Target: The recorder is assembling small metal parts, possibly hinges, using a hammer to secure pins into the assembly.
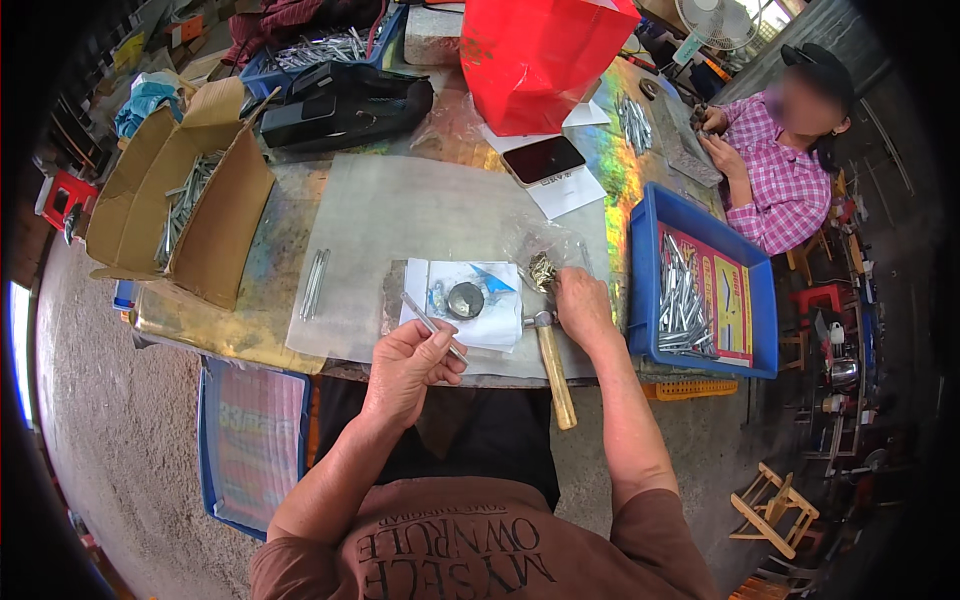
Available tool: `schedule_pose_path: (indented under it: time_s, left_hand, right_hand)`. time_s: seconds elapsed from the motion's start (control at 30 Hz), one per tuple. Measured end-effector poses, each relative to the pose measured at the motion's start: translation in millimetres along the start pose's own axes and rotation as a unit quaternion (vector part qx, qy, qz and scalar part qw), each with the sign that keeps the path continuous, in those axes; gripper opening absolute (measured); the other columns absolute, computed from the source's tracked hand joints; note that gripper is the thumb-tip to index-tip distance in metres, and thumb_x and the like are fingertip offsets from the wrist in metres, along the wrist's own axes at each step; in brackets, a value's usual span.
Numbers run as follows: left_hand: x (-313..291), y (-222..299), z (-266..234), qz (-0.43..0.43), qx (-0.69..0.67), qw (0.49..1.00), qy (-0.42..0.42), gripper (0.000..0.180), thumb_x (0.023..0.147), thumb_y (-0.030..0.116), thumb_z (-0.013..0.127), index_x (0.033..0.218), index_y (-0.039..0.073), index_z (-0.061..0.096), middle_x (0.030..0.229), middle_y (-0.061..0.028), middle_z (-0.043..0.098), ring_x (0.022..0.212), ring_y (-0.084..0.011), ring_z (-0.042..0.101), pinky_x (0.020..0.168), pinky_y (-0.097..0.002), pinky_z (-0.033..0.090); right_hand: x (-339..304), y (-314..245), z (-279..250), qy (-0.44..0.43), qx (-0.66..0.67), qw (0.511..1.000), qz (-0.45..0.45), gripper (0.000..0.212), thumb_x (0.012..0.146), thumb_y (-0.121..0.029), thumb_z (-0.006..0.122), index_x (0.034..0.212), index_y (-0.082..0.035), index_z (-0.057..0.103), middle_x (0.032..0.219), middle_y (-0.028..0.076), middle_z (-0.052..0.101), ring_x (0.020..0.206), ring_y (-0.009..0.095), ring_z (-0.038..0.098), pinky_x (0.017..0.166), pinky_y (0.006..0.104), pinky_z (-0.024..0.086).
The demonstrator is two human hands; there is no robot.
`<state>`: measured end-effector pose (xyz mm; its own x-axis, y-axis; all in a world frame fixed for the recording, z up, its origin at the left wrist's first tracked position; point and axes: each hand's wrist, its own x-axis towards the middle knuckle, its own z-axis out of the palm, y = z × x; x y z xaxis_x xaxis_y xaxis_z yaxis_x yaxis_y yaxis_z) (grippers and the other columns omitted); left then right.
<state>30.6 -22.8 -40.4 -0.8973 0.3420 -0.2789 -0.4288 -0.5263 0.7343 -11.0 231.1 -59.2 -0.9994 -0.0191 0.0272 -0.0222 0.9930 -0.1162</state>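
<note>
Indoors, cluttered table point(292, 205), concrete floor point(120, 400).

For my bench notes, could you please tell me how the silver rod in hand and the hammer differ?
The silver rod is slim; the hammer is thicker, with a wooden handle. The left hand holds the rod, while the hammer lies partly on the table. Both are elongated.

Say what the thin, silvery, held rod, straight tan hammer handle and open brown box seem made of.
Held rod: probably metal, smooth; silvery shine. Hammer handle: likely wood, faintly glossy; mottled tan colour. Open box: apparently cardboard, matte; plain brown, creased.
</note>
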Motion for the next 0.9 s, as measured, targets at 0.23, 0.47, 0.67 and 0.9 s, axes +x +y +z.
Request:
schedule_pose_path:
  time_s: [0.23, 0.47, 0.67, 0.9]
  left_hand:
    - [-1, -4, 1, 0.025, 0.057, 0.998, -0.005, 0.014, 0.084, 0.012, 0.055, 0.089, 0.000, 0.055, 0.076, -0.0098, 0.060, 0.062, -0.0127, 0.058, 0.052, -0.0215, 0.049]
    - [-2, -8, 0, 0.036, 0.098, 0.994, -0.016, 0.013, 0.083, 0.011, 0.055, 0.089, 0.000, 0.055, 0.075, -0.0088, 0.060, 0.061, -0.0110, 0.057, 0.053, -0.0207, 0.048]
    - [-2, -8, 0, 0.044, 0.116, 0.992, -0.013, 0.012, 0.083, 0.010, 0.055, 0.089, -0.001, 0.055, 0.075, -0.0092, 0.060, 0.061, -0.0110, 0.057, 0.053, -0.0209, 0.048]
    - [-2, -8, -1, 0.041, 0.124, 0.991, -0.006, 0.013, 0.083, 0.010, 0.055, 0.089, -0.002, 0.055, 0.075, -0.0097, 0.060, 0.062, -0.0118, 0.057, 0.053, -0.0220, 0.048]
  right_hand:
    - [0, 0, 1, -0.016, -0.022, 1.000, -0.012, 0.009, 0.074, -0.005, 0.048, 0.081, -0.001, 0.052, 0.083, 0.015, 0.056, 0.081, 0.033, 0.053, 0.068, 0.0447, 0.038]
    - [0, 0, -1, -0.014, -0.034, 0.999, -0.037, 0.010, 0.070, -0.003, 0.048, 0.079, 0.000, 0.053, 0.082, 0.016, 0.056, 0.080, 0.032, 0.054, 0.068, 0.0439, 0.039]
    - [-1, 5, 2, 0.016, 0.003, 1.000, -0.026, 0.008, 0.073, -0.004, 0.048, 0.079, 0.000, 0.051, 0.081, 0.018, 0.056, 0.079, 0.034, 0.054, 0.067, 0.0445, 0.038]
    - [-2, 12, -1, 0.087, 0.174, 0.981, -0.018, 0.009, 0.079, -0.009, 0.050, 0.082, -0.001, 0.047, 0.076, 0.020, 0.055, 0.074, 0.039, 0.053, 0.064, 0.0436, 0.041]
